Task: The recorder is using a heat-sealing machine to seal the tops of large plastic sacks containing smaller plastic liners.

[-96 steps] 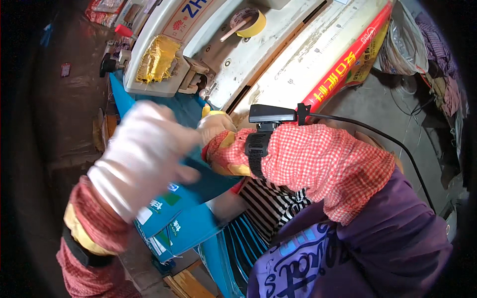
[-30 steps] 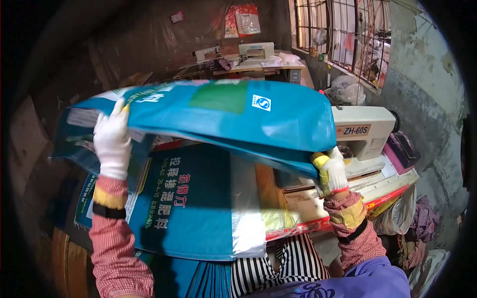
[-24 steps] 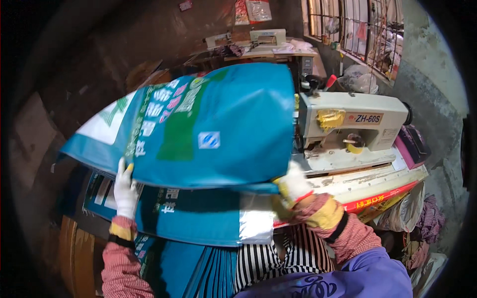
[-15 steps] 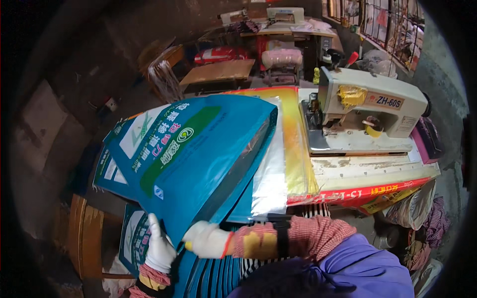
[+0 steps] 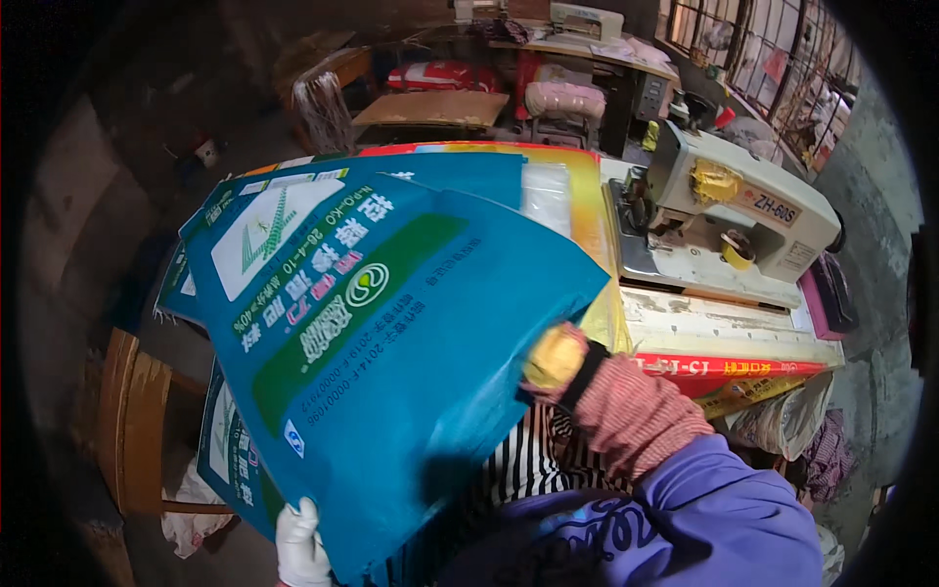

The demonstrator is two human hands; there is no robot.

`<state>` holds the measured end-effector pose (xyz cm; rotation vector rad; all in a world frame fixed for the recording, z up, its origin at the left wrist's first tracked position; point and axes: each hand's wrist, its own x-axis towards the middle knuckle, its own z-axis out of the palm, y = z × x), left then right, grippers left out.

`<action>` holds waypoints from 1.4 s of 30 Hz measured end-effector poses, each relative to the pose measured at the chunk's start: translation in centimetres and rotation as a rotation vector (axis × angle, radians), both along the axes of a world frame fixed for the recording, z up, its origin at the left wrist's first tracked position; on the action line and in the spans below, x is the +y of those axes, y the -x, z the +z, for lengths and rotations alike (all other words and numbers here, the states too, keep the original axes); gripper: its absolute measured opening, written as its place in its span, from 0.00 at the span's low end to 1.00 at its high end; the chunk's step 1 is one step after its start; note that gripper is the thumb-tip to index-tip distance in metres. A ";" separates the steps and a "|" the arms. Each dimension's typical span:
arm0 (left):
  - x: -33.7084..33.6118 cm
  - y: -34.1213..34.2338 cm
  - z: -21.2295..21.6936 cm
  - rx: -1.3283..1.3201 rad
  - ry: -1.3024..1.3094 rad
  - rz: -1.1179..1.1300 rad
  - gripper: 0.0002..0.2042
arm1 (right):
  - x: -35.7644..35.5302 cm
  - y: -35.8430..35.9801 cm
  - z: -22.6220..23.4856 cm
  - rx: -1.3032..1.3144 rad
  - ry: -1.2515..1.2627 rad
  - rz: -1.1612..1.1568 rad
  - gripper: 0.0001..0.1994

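A large blue printed sack [image 5: 391, 391] with a green band and white lettering spreads across the front, lying partly over other blue sacks [image 5: 460, 166]. At its lower left corner my left hand [image 5: 301, 546], in a white glove, grips the edge, thumb on top. My right forearm [image 5: 641, 411] reaches to the sack's right edge, with the yellow patch at its wrist [image 5: 556, 358] showing there. Beyond that wrist my right hand is out of sight behind or inside the sack, so its fingers do not show.
A sewing machine [image 5: 734, 215] stands on the worktable at the right. Yellow and silvery sheets [image 5: 597, 245] lie beside it. A wooden stool [image 5: 137, 421] is at the left; another sewing machine [image 5: 587, 22] stands at the back. A barred window [image 5: 773, 49] is at upper right.
The top sack has opened out flatter and its near edge has come closer. My right hand has moved right and gone out of sight at the sack. My left hand is lower, at the corner.
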<state>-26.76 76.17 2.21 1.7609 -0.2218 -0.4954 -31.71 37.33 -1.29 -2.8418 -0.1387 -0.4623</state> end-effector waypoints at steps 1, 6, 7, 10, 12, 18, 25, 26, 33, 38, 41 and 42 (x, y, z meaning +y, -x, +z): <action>0.1 0.2 -0.7 0.117 0.147 0.015 0.23 | 0.1 -1.9 -2.7 0.079 0.003 -0.083 0.20; 0.8 2.0 -1.9 0.241 0.268 0.187 0.21 | 0.4 -10.5 -10.6 0.200 0.091 -0.308 0.19; 1.6 1.9 -2.5 0.268 0.251 0.177 0.17 | -0.2 -11.7 -11.0 0.214 0.101 -0.337 0.19; 3.2 1.6 -4.7 -0.088 -0.008 -0.028 0.12 | -2.4 -14.6 -11.7 0.250 0.100 -0.367 0.19; 3.0 1.4 -4.6 -0.464 -0.251 -0.208 0.12 | -3.6 -15.4 -11.7 0.281 0.081 -0.337 0.19; 3.4 0.9 -3.2 0.023 -0.231 -0.094 0.17 | -4.5 -7.9 -11.2 0.222 -0.119 0.124 0.19; 1.7 -0.3 -1.9 0.318 0.182 0.130 0.18 | -2.9 1.9 8.0 0.169 -0.305 0.847 0.14; 2.7 -0.7 -2.8 0.314 0.229 0.139 0.19 | -2.8 1.9 11.5 0.514 -0.892 0.789 0.12; 2.9 -2.2 -1.3 0.006 -0.085 -0.062 0.11 | -9.1 -3.6 6.9 0.274 -0.230 -0.186 0.31; 3.9 -1.5 -1.9 -0.709 -0.600 -0.183 0.10 | -10.0 -2.5 1.9 0.174 -1.114 0.083 0.34; 6.4 -2.5 -6.3 -0.636 -0.263 0.036 0.10 | -13.9 -2.0 -4.3 0.126 -1.479 0.260 0.35; 4.7 -2.2 -5.1 -0.635 -0.257 0.024 0.10 | -15.1 -1.1 -6.1 0.146 -1.318 0.302 0.35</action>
